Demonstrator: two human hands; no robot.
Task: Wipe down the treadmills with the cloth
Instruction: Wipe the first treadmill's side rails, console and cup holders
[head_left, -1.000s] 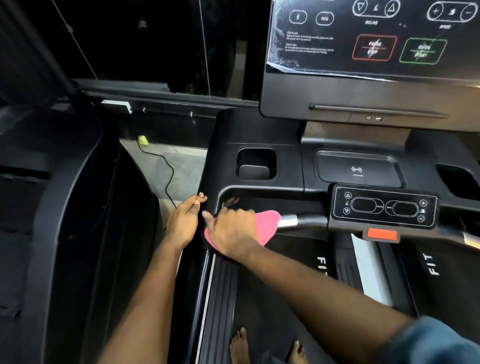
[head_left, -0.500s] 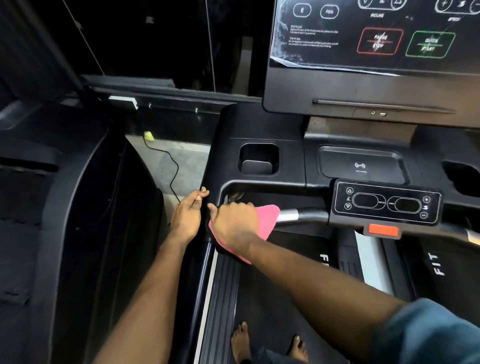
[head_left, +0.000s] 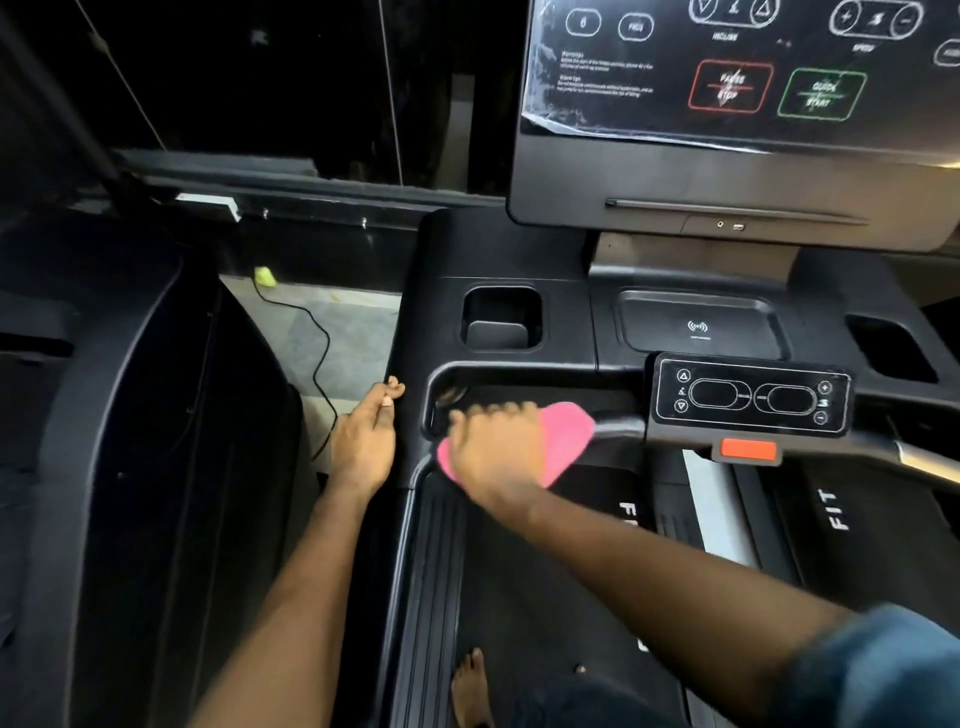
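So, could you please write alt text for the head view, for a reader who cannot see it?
A person's right hand grips a pink cloth against the handlebar of a black treadmill, just left of its small control panel. The left hand touches the treadmill's left edge.

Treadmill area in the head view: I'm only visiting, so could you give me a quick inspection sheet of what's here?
Surface: black treadmill console with a cup holder and a small control panel; the belt lies below.
Job's things: pink cloth, against the left end of the handlebar.
Clutter: nothing seen.
Grips: right hand holds the pink cloth, blurred; left hand rests on the console's left edge, holding nothing.
Cables: black cable runs over the floor from a yellow-green object.
Surroundings: touch screen above; another dark machine at left; a bare foot on the belt.
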